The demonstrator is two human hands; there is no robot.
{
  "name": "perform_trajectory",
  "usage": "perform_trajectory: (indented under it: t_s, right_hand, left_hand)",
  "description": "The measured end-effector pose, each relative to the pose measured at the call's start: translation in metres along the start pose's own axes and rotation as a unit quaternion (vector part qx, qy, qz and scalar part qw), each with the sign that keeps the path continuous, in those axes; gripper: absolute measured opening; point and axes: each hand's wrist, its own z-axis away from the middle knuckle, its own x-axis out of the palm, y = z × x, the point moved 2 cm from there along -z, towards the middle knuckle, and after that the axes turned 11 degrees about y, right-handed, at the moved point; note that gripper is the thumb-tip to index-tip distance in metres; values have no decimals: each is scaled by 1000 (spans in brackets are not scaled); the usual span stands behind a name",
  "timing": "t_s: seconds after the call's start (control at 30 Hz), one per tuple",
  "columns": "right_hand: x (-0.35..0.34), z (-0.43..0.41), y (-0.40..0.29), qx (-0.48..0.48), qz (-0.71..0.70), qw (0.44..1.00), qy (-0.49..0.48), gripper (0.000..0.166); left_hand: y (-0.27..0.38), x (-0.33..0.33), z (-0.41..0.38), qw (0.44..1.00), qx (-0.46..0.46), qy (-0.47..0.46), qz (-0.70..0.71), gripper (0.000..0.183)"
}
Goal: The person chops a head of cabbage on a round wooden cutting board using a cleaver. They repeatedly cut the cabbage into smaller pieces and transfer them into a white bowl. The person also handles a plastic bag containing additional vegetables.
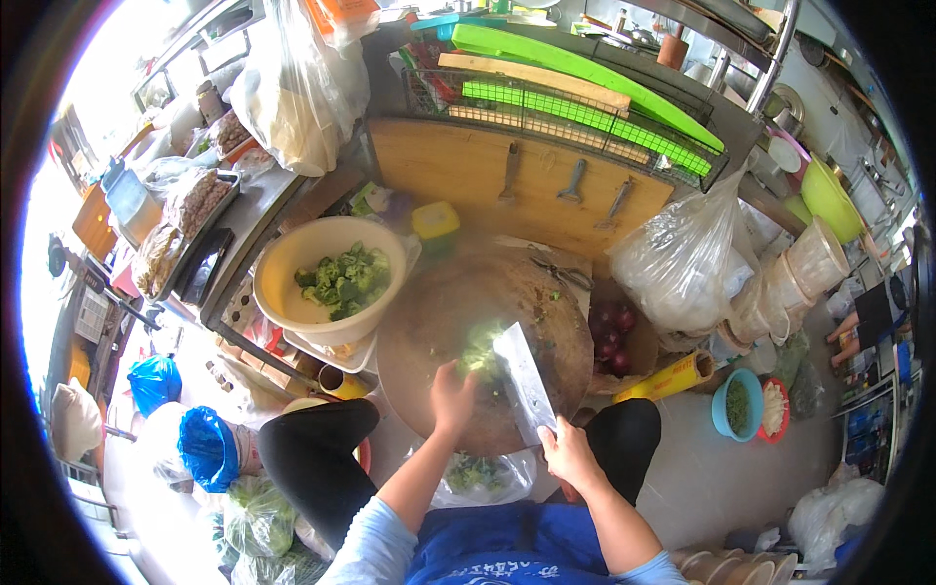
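Note:
On a large round chopping block [424, 322] between my knees lies a blurred head of broccoli [480, 349]. My left hand [452, 398] grips its near side. A cleaver [525, 380] with a broad metal blade is in my right hand [570, 453], its blade beside the broccoli's right side. Small green crumbs are scattered over the block. Left of it, a cream plastic basin [281, 270] holds cut broccoli florets [347, 281]. Below the block's near edge, a clear plastic bag [523, 472] with green pieces hangs or rests by my lap.
Scissors [567, 276] lie at the block's far right edge, near red onions [613, 333] in a box. Peelers [572, 181] hang on the wooden board behind. A metal table [252, 252] stands left. Bowls of chopped greens [738, 409] and white strips [774, 411] sit on the floor at right.

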Motion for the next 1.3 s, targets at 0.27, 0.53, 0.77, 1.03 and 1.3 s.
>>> perform_trajectory:
  t_s: [0.27, 0.53, 0.77, 1.03, 1.3]
  right_hand:
    - [-30, 37, -24, -40, -2, 999, -10, 29]
    - [-38, 79, -27, -46, 70, 993, -81, 28]
    - [-28, 71, -27, -50, 66, 988, -132, 26]
    - [-15, 62, -48, -23, 95, 981, -166, 33]
    - [1, 69, -19, 14, 44, 991, -125, 32]
  left_hand:
    - [-17, -71, 4, 950, 262, -146, -84, 49]
    - [-3, -83, 14, 929, 292, -167, -153, 61]
    - [-4, -88, 6, 931, 303, -153, -134, 51]
    - [-4, -83, 8, 926, 311, -147, -153, 45]
    - [-3, -86, 11, 926, 316, -144, -149, 43]
